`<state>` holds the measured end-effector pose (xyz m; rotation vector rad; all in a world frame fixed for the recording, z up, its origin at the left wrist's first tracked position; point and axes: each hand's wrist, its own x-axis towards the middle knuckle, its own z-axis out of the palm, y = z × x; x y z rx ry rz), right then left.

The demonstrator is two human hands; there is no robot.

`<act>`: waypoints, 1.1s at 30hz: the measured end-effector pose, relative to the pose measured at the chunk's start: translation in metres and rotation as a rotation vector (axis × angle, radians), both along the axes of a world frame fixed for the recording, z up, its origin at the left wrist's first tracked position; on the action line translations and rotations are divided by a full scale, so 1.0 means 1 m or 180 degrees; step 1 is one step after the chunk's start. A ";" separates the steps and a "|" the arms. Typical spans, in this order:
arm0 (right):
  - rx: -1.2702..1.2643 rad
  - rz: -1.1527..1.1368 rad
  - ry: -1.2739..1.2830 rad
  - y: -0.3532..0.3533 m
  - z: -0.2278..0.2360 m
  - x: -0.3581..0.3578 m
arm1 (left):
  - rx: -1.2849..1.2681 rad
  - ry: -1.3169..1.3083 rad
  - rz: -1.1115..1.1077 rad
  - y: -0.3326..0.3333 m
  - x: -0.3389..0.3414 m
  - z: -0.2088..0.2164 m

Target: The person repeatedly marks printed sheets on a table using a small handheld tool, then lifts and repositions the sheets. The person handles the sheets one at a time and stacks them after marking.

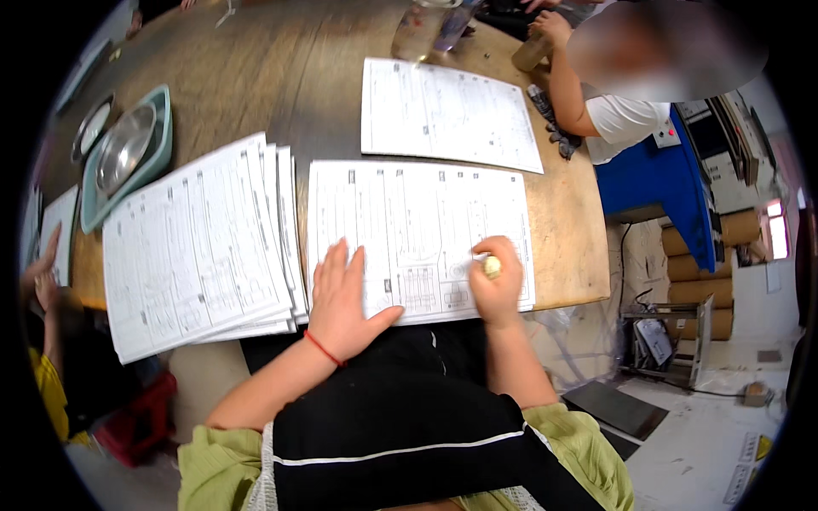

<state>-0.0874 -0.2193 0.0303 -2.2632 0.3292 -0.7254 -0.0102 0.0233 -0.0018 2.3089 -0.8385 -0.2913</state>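
Note:
A printed white sheet [417, 221] lies in front of me near the table's edge, with what looks like more sheets under it. My left hand [341, 307], a red cord round its wrist, rests flat on its lower left part with fingers spread. Closed over the sheet's lower right part, my right hand [497, 285] grips a small tool with a pale yellow rounded end [492, 266]. The rest of that tool is hidden in my fingers. Left of the sheet lies an uneven stack of similar printed sheets [196, 247]. Beyond it is another printed sheet [447, 115].
A wooden table [256, 94] carries a green tray [162, 157] with a metal bowl [125, 149] at left. Clear containers [417, 34] stand at the back. A person in a white sleeve [630, 123] sits far right, near dark gloves [554, 128]. Another person's hands show at far left.

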 end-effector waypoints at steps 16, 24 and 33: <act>0.0249 -0.1438 0.1560 -0.098 -0.039 -0.113 | -0.3041 0.2982 0.1868 0.024 0.026 0.020; 0.1031 -0.1245 0.1192 -0.118 -0.047 -0.115 | -0.2904 0.3537 0.1632 0.031 0.020 0.027; 0.0960 -0.0629 0.0750 -0.087 -0.020 -0.080 | -0.0848 -0.0352 0.3201 0.230 0.117 0.030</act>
